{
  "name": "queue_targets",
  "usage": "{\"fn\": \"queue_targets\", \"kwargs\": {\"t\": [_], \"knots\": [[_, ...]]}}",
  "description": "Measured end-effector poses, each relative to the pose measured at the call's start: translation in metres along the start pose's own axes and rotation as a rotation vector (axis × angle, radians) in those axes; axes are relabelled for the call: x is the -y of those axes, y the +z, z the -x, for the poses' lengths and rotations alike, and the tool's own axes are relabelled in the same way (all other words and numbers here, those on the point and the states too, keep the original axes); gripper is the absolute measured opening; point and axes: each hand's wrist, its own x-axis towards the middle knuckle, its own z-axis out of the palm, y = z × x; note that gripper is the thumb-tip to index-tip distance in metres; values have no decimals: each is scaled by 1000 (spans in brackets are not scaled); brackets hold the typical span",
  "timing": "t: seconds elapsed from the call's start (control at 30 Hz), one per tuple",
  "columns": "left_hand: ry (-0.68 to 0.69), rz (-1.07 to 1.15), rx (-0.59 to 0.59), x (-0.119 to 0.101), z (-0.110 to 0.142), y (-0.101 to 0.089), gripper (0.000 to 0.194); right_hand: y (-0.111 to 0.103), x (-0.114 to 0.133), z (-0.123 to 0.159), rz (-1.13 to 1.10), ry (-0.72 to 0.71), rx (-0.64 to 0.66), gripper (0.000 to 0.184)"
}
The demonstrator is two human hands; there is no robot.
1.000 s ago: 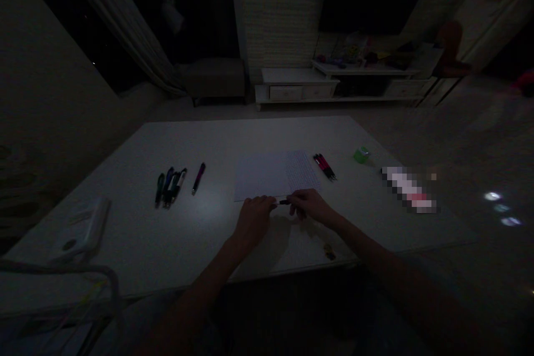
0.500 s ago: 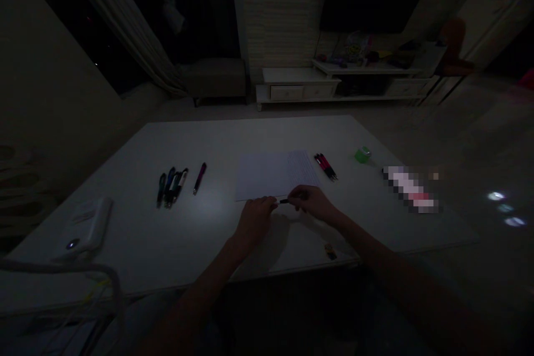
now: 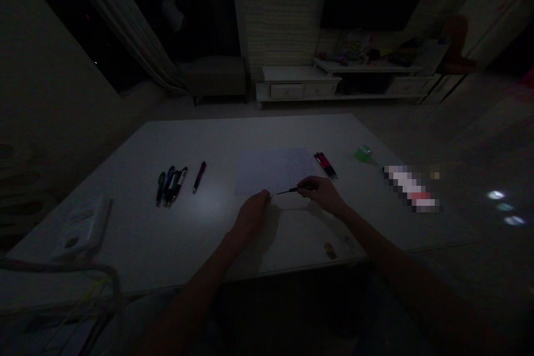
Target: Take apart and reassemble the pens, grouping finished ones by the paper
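Right hand [image 3: 323, 193]: thumb and fingers pinch one slim dark pen [image 3: 294, 191], its tip pointing left, toward the left hand. Left hand [image 3: 251, 214]: loosely curled, empty, just below one sheet of handwritten paper [image 3: 271, 172]. On the white table [image 3: 250, 129]: four pens [image 3: 170, 185] in a cluster left of centre; one magenta pen [image 3: 199, 177] beside them; a red-and-black pen group [image 3: 326, 165], count unclear, right of the sheet; one green sharpener [image 3: 363, 153].

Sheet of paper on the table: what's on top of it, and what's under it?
Small writing fills the right part of the sheet of paper; a dark pen in the right hand reaches its near edge. Anything beneath the sheet is hidden.
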Motion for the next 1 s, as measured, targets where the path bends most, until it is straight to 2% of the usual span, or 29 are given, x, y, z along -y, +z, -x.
{"fn": "queue_targets", "kwargs": {"t": [0.23,0.4,0.47,0.53,0.63,0.8,0.9,1.0], "knots": [[59,-24,-159,8,-5,11,25,5,2,1,-1,-21,-4,21],[171,-12,-97,-4,-1,4,35,11,8,5,-18,-57,22,18],[190,-58,-75,-9,-1,1,31,13,10,6,-21,-67,35,18],[176,-108,-58,-12,-1,-1,23,14,10,7,-19,-73,57,18],[135,-148,-56,-6,-1,-4,24,9,7,6,-39,-54,85,19],[74,-117,-88,15,2,-10,25,-3,-9,0,-27,30,7,19],[48,-99,-91,23,6,-11,25,4,-17,-2,80,36,-36,16],[38,-91,-68,27,10,-9,24,19,-23,-2,161,8,-47,14]]}}
